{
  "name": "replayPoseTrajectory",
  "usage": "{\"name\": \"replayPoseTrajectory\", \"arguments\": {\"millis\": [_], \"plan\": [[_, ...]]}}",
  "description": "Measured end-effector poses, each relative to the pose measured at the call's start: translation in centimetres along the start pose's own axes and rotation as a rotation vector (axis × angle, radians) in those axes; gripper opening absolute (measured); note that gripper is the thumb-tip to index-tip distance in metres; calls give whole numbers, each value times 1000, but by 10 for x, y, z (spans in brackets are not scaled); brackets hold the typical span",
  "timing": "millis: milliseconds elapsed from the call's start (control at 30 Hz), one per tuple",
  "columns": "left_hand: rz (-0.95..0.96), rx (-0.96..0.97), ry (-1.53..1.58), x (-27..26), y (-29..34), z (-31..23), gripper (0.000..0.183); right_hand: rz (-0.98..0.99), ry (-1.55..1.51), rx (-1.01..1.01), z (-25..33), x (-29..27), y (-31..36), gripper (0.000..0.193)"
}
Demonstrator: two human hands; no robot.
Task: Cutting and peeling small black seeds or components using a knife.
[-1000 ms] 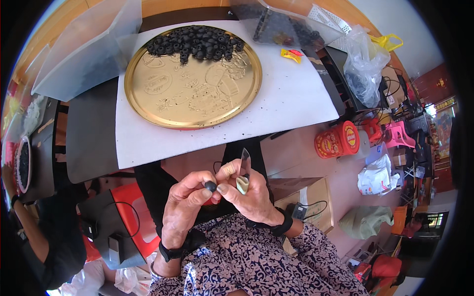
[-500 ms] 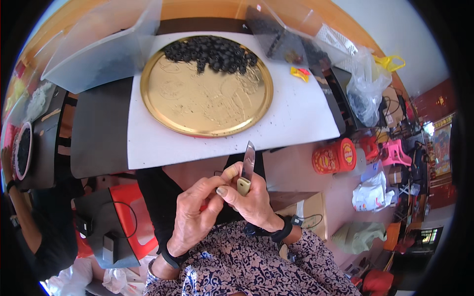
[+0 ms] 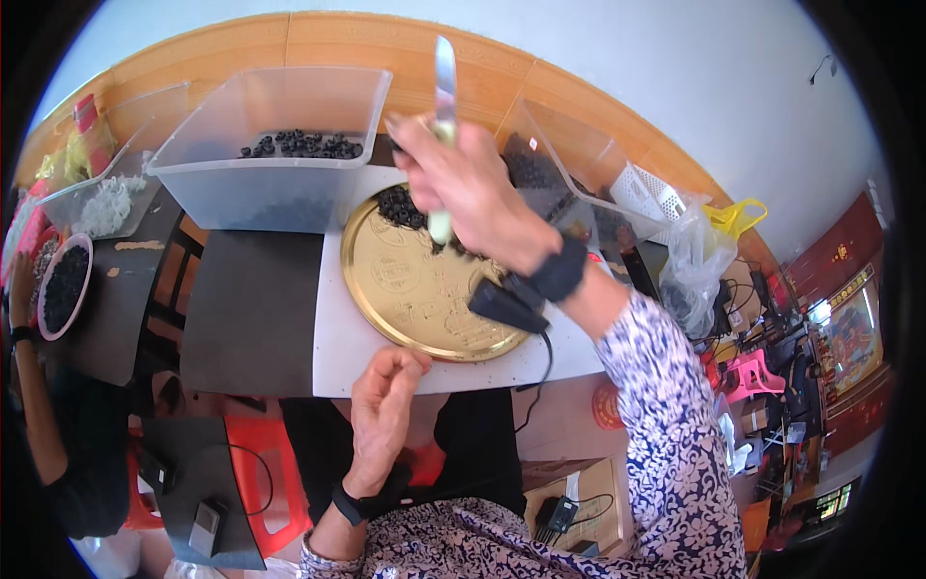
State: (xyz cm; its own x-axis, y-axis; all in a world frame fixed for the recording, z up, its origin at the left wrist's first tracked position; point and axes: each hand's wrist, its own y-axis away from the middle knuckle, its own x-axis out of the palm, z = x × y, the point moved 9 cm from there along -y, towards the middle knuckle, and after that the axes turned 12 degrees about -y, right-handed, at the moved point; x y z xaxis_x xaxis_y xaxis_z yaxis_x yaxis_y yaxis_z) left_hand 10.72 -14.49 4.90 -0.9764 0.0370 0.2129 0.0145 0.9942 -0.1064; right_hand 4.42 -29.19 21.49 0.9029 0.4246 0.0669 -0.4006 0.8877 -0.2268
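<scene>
My right hand [image 3: 463,183] is raised over the far part of a round gold tray [image 3: 386,299], closed around a small knife [image 3: 445,82]. Its blade points up and away, and the pale green handle shows below the fingers. A bit of something dark shows at the thumb tip, too small to name. Small black round pieces [image 3: 400,205] lie along the tray's far edge, partly hidden by this hand and forearm. At the tray's near rim, my left hand [image 3: 381,405] has its fingers curled together; whatever they may hold is hidden.
A clear plastic bin [image 3: 260,198] with black pieces stands beyond the tray's left. Another clear bin [image 3: 559,145] is behind my right wrist. A black device on a cable [image 3: 506,307] hangs by that wrist. At far left, another person's hand [image 3: 21,289] is beside a bowl [image 3: 89,280].
My hands have parted: the right has swung up and forward with the knife, over the tray. The left stays low, slightly lower in view. The view has shifted, showing more of the left bin.
</scene>
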Motion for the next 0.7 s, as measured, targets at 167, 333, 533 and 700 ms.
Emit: {"name": "replayPoseTrajectory", "arguments": {"millis": [167,333,533,700], "plan": [[34,62,-11,1,-4,-3,9,-145,107,49,-10,-11,-45,37],[42,6,54,0,-4,2,10,-219,709,196,-45,-59,-1,28],[46,75,-35,0,-3,-2,13,64,1166,-92,-79,-70,28,21],[46,62,-75,4,-2,-6,12,24,1262,38,-94,-73,32,23]]}}
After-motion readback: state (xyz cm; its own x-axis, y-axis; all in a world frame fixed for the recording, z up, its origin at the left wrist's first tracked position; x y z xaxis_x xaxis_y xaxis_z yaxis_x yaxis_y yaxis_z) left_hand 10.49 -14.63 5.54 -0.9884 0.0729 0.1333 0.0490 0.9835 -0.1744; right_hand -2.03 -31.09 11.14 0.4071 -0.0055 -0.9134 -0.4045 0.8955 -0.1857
